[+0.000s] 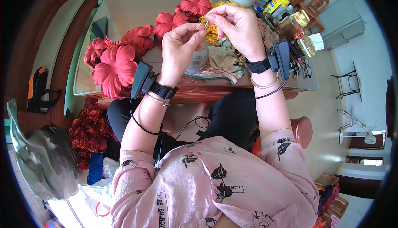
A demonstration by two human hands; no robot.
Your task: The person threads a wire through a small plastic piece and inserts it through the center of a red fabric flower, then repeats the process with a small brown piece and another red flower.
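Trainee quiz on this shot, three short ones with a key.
1. Multiple choice: which lies on the table, to the right of the right hand? A) red flowers B) eyeglasses C) orange-and-black bag
2. True or false: the left hand lies flat on the tabletop.
3. What colour edges the pale cloth at the near side of the table?

Key: 1. B. 2. False: it is raised, pinching a thin item too small to identify. 3. Green.

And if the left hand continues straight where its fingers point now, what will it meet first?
The left hand would probably meet the right hand first, near its fingertips; exact depth is unclear.
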